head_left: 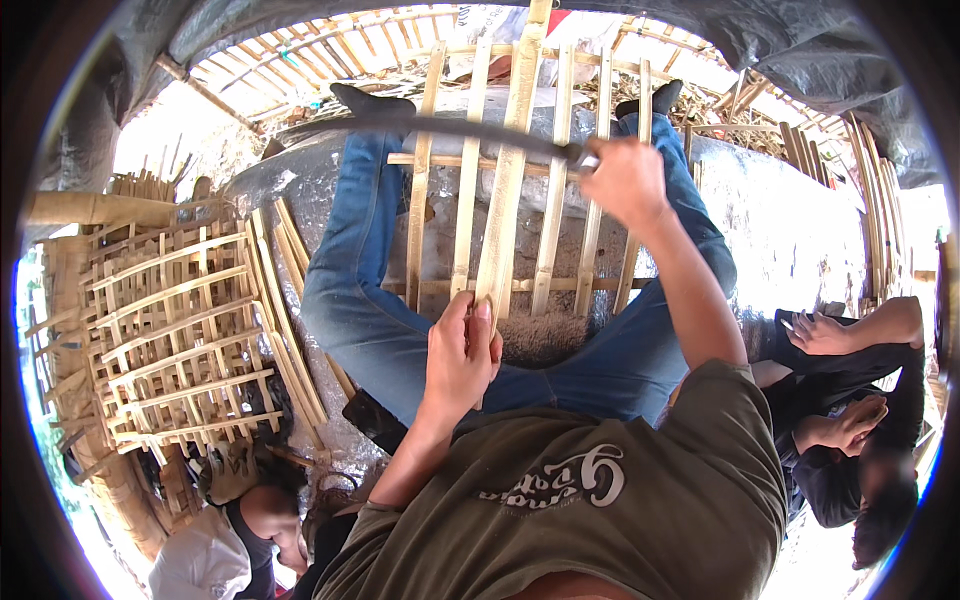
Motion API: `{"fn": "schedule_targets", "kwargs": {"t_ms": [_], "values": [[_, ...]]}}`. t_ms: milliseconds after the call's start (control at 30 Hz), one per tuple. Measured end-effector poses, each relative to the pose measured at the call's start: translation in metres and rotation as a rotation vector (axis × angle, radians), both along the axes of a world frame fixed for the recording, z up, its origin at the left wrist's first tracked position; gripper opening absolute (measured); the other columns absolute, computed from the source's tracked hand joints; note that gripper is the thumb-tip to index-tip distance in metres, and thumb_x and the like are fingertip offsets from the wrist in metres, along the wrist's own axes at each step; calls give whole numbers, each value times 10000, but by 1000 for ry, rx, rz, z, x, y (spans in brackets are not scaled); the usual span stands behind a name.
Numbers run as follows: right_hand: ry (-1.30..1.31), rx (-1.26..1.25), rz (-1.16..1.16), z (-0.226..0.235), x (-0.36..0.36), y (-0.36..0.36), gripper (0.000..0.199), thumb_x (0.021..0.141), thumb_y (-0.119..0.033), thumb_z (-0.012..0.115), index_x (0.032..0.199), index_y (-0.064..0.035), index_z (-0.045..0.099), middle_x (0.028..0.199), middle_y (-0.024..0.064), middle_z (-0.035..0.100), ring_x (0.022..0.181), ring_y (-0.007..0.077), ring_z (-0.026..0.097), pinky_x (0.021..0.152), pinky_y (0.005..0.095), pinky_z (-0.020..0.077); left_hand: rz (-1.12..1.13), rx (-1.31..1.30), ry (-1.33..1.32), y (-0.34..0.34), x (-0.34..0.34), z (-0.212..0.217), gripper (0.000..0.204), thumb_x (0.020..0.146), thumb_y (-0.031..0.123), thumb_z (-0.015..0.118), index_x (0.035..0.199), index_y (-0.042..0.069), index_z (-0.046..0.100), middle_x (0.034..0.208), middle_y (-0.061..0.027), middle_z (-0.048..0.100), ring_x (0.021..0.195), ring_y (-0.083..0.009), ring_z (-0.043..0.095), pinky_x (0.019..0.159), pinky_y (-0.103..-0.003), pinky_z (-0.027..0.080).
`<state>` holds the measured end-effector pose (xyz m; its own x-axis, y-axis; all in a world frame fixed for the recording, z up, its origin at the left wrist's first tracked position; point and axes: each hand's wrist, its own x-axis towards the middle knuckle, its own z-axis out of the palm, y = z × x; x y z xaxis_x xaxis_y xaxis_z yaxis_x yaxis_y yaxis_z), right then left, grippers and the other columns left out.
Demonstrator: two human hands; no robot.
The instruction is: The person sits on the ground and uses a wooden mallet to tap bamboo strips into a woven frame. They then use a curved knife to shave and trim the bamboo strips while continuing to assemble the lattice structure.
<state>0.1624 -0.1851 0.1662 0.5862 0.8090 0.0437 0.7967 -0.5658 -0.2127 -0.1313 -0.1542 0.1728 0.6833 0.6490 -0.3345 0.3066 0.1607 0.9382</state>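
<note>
My right hand [628, 180] is closed around the handle of a machete [470, 132]. Its long dark blade reaches left across the upper ends of the bamboo slats. Low in the middle, my left hand [458, 355] pinches the near end of a long bamboo strip [508, 190], which points away from me. Between my spread legs lies a bamboo lattice [548, 240], made of several long slats over thin crosspieces. The strip lies over it, below the blade in the picture. Whether the blade touches the strip, I cannot tell.
Finished-looking bamboo lattices [180, 340] are stacked at left, with loose strips [285, 330] beside them. One person [840, 430] sits close at right, another [205, 555] at lower left. More bamboo strips [875, 210] stand at far right. Dark sheeting [800, 70] hangs above.
</note>
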Motion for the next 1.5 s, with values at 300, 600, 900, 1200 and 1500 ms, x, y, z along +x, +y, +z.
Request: {"fn": "schedule_targets", "kwargs": {"t_ms": [300,600,900,1200,1500], "values": [[-66,107,2,-21,23,5,224,685,-201,691,889,-133,751,737,150,701,695,322,706,719,425,591,-34,59,66,5,-17,8,278,1075,189,448,850,27,470,524,-34,518,403,-90,501,384,-265,359],[-23,31,-263,-6,66,14,217,796,-256,663,929,-112,754,836,177,730,804,348,733,768,445,600,-89,86,110,6,-23,16,270,1068,175,455,849,18,469,537,-51,522,421,-107,517,407,-277,374],[46,366,-277,-10,62,-11,284,817,-292,687,974,-70,769,739,203,708,699,372,707,726,445,581,-89,163,23,4,-14,-4,248,1079,184,438,912,12,504,548,-14,487,421,-64,448,389,-248,324],[-73,277,-30,-7,23,-14,244,684,-211,684,903,-132,756,731,170,702,741,351,709,735,438,589,-141,279,63,0,-8,0,246,1063,152,453,872,2,494,536,-52,524,427,-115,517,412,-274,377],[-84,221,-310,-29,68,-30,200,773,-241,682,895,-102,756,747,189,706,729,375,706,712,461,581,-109,-259,40,2,-40,-5,226,1090,196,417,978,18,499,566,-12,466,402,-68,396,377,-245,304]]}}
